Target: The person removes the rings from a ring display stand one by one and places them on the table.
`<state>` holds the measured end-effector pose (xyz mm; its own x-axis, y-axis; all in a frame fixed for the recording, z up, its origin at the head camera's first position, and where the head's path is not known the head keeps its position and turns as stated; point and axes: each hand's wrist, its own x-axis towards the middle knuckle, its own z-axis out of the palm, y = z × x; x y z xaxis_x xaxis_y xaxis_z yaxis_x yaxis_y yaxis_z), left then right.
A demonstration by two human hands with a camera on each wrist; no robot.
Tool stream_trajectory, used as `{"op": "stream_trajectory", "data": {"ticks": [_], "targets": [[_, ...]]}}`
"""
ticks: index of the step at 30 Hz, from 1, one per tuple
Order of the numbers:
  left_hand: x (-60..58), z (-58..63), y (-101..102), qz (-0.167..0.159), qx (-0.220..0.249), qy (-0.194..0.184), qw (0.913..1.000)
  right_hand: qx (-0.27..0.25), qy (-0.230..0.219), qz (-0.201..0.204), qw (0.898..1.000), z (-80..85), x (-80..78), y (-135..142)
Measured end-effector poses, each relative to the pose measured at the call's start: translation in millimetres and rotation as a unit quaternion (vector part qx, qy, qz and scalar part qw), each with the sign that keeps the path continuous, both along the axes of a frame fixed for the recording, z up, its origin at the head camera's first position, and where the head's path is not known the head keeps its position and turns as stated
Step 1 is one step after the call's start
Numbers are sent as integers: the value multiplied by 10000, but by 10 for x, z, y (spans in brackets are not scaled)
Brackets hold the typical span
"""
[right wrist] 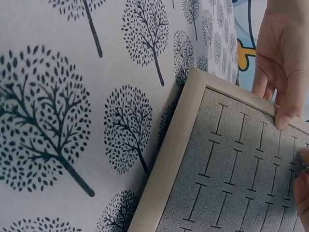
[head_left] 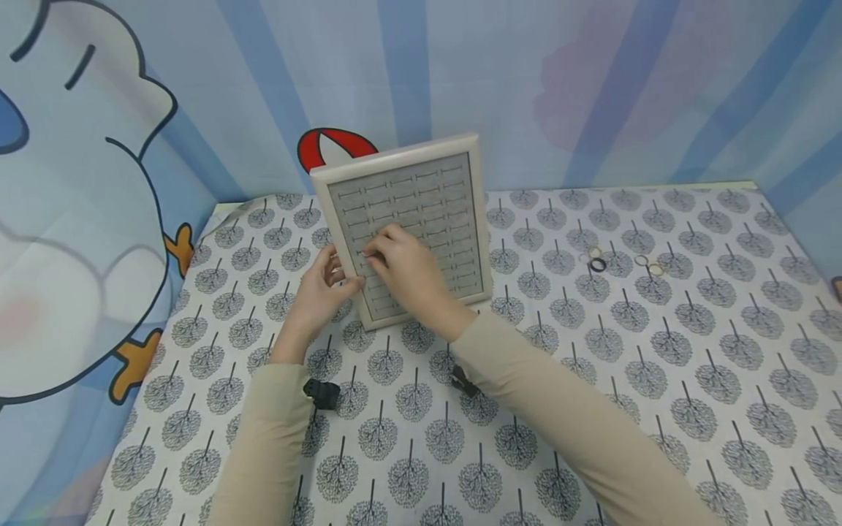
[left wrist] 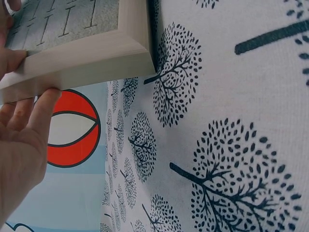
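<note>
A ring display board (head_left: 483, 226) with a pale wooden frame and a grey, slotted pad stands tilted back on the tablecloth. My left hand (head_left: 317, 294) grips its left edge, thumb on the front and fingers behind. In front of the pad, my right hand (head_left: 411, 274) pinches a small ring at a slot near the left side. Only a gold-coloured bit of that ring (right wrist: 305, 167) shows between the fingertips in the right wrist view; the rest is hidden.
To the right on the tree-patterned tablecloth (head_left: 414, 438) lie a black ring (head_left: 597, 265), a gold-coloured ring (head_left: 655, 269) and a thin silvery ring (head_left: 641, 260). A cartoon-printed backdrop (head_left: 493, 88) rises behind the table. Black wrist devices (head_left: 322, 394) sit at both sleeves.
</note>
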<state>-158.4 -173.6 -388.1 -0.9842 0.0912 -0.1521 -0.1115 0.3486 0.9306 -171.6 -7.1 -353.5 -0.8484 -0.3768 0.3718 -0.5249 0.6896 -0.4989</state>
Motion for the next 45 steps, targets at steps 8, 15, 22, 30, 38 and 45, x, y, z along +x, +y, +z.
{"op": "stream_trajectory", "data": {"ticks": [8,15,22,30,38,45], "targets": [[8,2,-6,5,-27,-58,10000,-64,-77,46,9999,-5,-13,29],[0,9,-6,1,-63,-55,10000,-448,-222,322,9982,-22,-42,103],[-15,-8,-9,-19,-20,-53,10000,-878,-482,417,9941,-8,-45,174],[-10,12,0,5,-47,-75,10000,-2061,-955,-140,9738,135,-42,356],[-8,5,4,18,-96,-101,9999,-2975,-1649,-986,9352,282,-107,809],[2,18,-9,-10,-112,-113,9999,-3287,-1744,-1557,9151,200,-168,1229]]}}
